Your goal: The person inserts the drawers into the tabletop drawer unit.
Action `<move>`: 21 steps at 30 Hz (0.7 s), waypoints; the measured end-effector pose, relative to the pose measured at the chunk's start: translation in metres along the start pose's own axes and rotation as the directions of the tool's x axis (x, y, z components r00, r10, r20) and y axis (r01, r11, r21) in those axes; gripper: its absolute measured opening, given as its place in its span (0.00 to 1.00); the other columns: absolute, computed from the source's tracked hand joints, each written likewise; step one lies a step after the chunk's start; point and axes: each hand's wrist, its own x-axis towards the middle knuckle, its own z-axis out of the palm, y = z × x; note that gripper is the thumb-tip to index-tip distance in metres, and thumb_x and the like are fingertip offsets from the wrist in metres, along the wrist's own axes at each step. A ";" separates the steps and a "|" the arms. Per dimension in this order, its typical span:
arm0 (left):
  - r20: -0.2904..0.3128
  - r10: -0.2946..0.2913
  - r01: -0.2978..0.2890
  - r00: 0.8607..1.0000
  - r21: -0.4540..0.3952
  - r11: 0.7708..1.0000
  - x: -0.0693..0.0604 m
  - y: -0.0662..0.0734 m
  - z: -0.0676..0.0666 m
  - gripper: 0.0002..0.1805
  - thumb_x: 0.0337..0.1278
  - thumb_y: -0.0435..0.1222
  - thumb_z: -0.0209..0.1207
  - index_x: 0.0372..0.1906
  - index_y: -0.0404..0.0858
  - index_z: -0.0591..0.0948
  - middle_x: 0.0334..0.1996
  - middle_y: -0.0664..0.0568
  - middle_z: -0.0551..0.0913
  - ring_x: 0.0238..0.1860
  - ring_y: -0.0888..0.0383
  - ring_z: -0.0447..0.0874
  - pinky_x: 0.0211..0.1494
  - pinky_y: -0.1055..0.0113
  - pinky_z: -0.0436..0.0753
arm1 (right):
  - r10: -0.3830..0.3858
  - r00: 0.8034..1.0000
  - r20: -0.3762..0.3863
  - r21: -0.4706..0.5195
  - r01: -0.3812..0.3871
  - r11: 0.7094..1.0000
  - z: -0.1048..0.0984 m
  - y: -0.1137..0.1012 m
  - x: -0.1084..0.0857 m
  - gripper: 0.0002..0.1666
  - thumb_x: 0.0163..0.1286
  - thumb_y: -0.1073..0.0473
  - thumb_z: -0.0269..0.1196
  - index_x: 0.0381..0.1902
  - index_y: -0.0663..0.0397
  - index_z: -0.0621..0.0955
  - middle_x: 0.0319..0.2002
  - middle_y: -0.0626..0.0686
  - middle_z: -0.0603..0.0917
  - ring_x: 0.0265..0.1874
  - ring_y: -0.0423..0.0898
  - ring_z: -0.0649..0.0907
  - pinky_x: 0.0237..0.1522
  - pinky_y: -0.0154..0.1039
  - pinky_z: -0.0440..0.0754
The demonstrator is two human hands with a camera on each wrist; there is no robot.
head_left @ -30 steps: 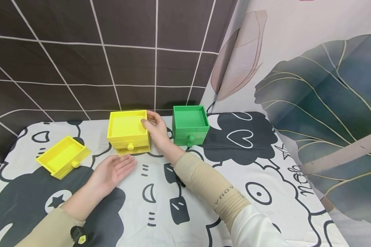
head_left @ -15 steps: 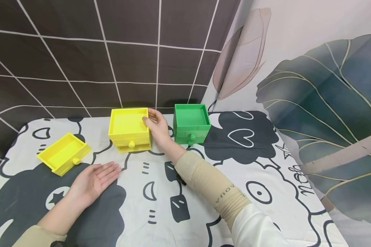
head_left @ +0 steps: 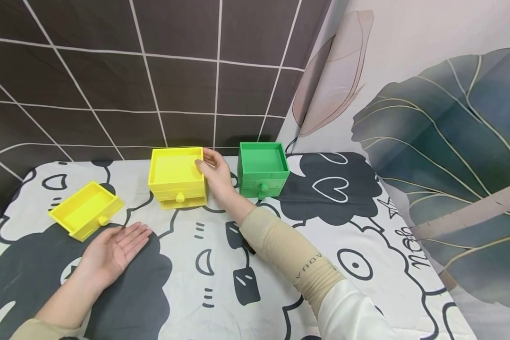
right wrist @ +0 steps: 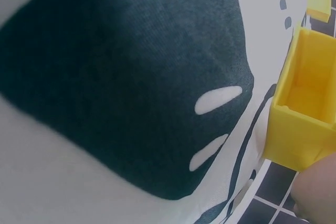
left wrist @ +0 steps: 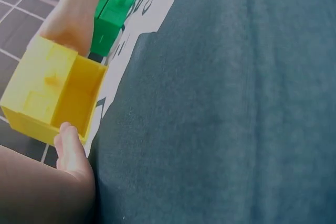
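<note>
A yellow drawer box stands near the back of the bed. Its upper drawer, with a round knob, is in place. An empty lower slot shows in the left wrist view. My right hand holds the box by its right side, thumb at the top rim and fingers partly hidden behind. A loose yellow drawer lies to the left, its knob toward me. My left hand is palm up with fingers extended, just in front of that drawer and holding nothing; whether it touches the drawer I cannot tell.
A green drawer box stands right of the yellow one, close to my right wrist. A dark wall with white grid lines rises behind. A patterned sheet covers the surface; a leaf-print curtain hangs at the right.
My left hand has moved left and toward me, from in front of the yellow drawer box to near the loose drawer. My right hand stays on the box.
</note>
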 end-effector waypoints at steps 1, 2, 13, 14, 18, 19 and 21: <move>0.001 0.003 -0.003 1.000 -0.008 1.000 -0.001 0.001 0.000 0.36 0.89 0.44 0.28 0.45 0.30 0.87 0.48 0.40 0.92 0.51 0.46 0.94 0.61 0.56 0.93 | -0.002 1.000 0.000 0.000 0.002 1.000 0.000 0.000 0.000 0.29 0.76 0.61 0.63 0.73 0.55 0.75 0.71 0.56 0.78 0.71 0.53 0.78 0.78 0.45 0.78; 0.005 0.008 -0.007 1.000 -0.018 1.000 -0.001 0.002 -0.001 0.37 0.89 0.45 0.28 0.45 0.29 0.87 0.48 0.40 0.92 0.51 0.45 0.94 0.61 0.56 0.93 | -0.002 1.000 0.000 -0.002 0.002 1.000 0.000 0.000 0.000 0.29 0.76 0.61 0.63 0.73 0.55 0.75 0.71 0.56 0.78 0.71 0.54 0.78 0.78 0.45 0.78; -0.074 0.039 -0.045 0.997 -0.090 0.995 -0.007 0.012 -0.002 0.35 0.87 0.53 0.38 0.42 0.31 0.86 0.45 0.40 0.92 0.50 0.46 0.94 0.72 0.61 0.86 | -0.008 1.000 -0.003 -0.009 0.008 1.000 0.000 0.002 0.000 0.29 0.76 0.60 0.63 0.72 0.55 0.75 0.70 0.56 0.78 0.71 0.54 0.78 0.77 0.46 0.79; -0.080 0.043 -0.051 0.996 -0.100 0.994 -0.007 0.013 -0.003 0.34 0.87 0.53 0.39 0.42 0.31 0.86 0.45 0.40 0.92 0.50 0.46 0.94 0.73 0.62 0.85 | -0.009 1.000 -0.003 -0.010 0.009 1.000 0.000 0.002 0.000 0.29 0.75 0.60 0.63 0.72 0.55 0.75 0.70 0.56 0.78 0.71 0.54 0.78 0.77 0.46 0.79; -0.110 0.065 -0.080 0.992 -0.132 0.988 -0.007 0.017 -0.005 0.28 0.86 0.52 0.43 0.45 0.33 0.82 0.44 0.40 0.92 0.49 0.46 0.94 0.73 0.63 0.85 | -0.012 1.000 -0.002 -0.015 0.012 1.000 0.000 0.002 0.000 0.29 0.76 0.60 0.63 0.72 0.55 0.75 0.70 0.56 0.78 0.71 0.54 0.78 0.77 0.46 0.79; -0.122 0.069 -0.085 0.990 -0.135 0.987 -0.007 0.018 -0.006 0.26 0.86 0.52 0.44 0.46 0.34 0.81 0.44 0.40 0.92 0.49 0.46 0.94 0.73 0.63 0.85 | -0.011 1.000 -0.001 -0.016 0.011 1.000 0.000 0.002 0.000 0.29 0.76 0.60 0.63 0.73 0.55 0.75 0.70 0.56 0.78 0.71 0.54 0.78 0.77 0.46 0.79; -0.141 0.077 -0.097 0.987 -0.139 0.986 -0.006 0.021 -0.007 0.23 0.85 0.52 0.46 0.49 0.35 0.80 0.44 0.40 0.93 0.49 0.47 0.94 0.72 0.63 0.85 | -0.007 1.000 0.000 -0.021 0.007 1.000 -0.001 0.002 0.001 0.29 0.76 0.60 0.63 0.73 0.55 0.75 0.71 0.56 0.78 0.71 0.53 0.78 0.77 0.45 0.79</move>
